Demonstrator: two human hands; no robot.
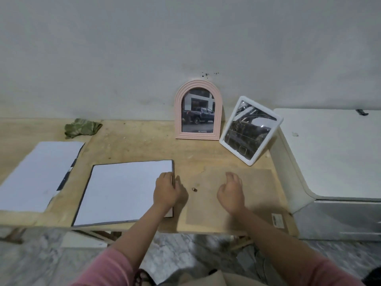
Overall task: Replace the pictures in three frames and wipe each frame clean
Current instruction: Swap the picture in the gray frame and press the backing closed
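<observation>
1. A plain grey plaster wall (185, 38) rises behind a pale wooden counter (132, 141), with marbled floor below its front edge.
2. A white chest-like appliance with a rounded lid (329, 151) stands just right of the counter.
3. The large flat frame lying face down with a white sheet over its back (123, 190) sits at the counter's front, left of centre.
4. A stack of white paper sheets (39, 174) lies left of that flat frame, near it but apart.
5. A thin brown backing board (257, 195) lies flat just right of the flat frame.
6. A pink arched frame holding a photo of a dark pickup truck (198, 110) stands against the wall, behind the flat frame.
7. A white rectangular frame with a dark picture (250, 130) leans tilted just right of the pink one.
8. A crumpled green cloth (82, 127) lies behind the paper stack.
9. The left hand (167, 190) rests on the flat frame's right edge, fingers curled over it.
10. The right hand (232, 193) hovers above the backing board, fingers loosely bent, holding nothing.
11. A tiny dark object (194, 189) lies between the hands.
</observation>
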